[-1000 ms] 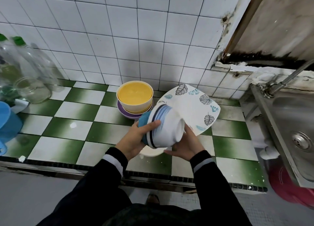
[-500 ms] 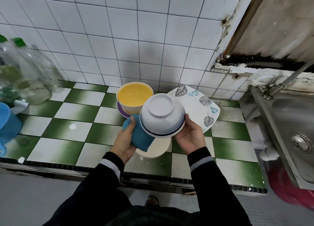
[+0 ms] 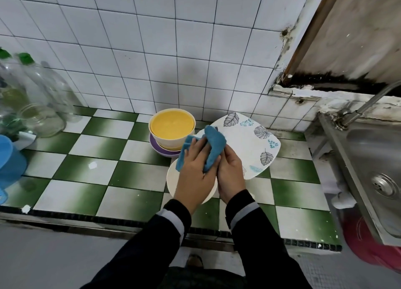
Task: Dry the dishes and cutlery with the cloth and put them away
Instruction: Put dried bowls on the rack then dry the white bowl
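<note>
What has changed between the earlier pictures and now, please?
The striped bowl has left both hands; where it went is hidden. The left hand and right hand now hold only the blue cloth. The yellow bowl and leaf plate stayed put.

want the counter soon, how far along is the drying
Done: nothing visibly put away. In hand: left hand and right hand both grip the blue cloth above a white dish. Left: that dish, the yellow bowl stacked in the purple bowl, and the leaf plate all sit on the counter.
</note>
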The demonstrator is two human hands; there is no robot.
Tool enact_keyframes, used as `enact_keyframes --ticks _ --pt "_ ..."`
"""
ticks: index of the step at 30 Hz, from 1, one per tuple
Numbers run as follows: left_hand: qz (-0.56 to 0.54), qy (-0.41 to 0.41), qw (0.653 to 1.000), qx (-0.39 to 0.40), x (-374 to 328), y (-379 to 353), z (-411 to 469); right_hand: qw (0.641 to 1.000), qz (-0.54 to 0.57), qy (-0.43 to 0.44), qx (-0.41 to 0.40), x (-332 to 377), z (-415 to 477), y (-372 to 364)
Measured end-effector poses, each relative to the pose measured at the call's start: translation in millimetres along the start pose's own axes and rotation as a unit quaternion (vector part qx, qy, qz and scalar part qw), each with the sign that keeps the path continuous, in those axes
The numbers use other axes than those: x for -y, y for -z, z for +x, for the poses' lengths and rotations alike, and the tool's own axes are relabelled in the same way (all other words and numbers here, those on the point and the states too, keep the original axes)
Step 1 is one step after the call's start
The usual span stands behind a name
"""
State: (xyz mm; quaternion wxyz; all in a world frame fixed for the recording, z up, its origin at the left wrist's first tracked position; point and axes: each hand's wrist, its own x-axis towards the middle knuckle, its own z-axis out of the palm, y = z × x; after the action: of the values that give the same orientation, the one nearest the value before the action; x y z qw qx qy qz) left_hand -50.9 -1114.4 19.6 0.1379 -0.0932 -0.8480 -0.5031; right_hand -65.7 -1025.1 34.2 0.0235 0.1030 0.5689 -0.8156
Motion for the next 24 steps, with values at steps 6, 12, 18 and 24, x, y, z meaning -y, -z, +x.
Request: enact_keyframes --ticks 6,12,18,24 --pt "-0.06 0.085 0.994 0.008 7 24 28 0.988 -0.138 0.05 0.038 4 -3 10" --pt "0.03 0.035 0.999 0.009 0 26 21 0.991 -0.132 0.035 0.007 5 -1 15" --pt "0.06 -0.035 0.997 0.042 1 21 10 0.996 -0.09 0.004 0.011 5 -2 11" --pt "-0.206 0.279 0.938 0.004 7 45 33 0.999 -0.017 0.0 -0.039 11 4 25"
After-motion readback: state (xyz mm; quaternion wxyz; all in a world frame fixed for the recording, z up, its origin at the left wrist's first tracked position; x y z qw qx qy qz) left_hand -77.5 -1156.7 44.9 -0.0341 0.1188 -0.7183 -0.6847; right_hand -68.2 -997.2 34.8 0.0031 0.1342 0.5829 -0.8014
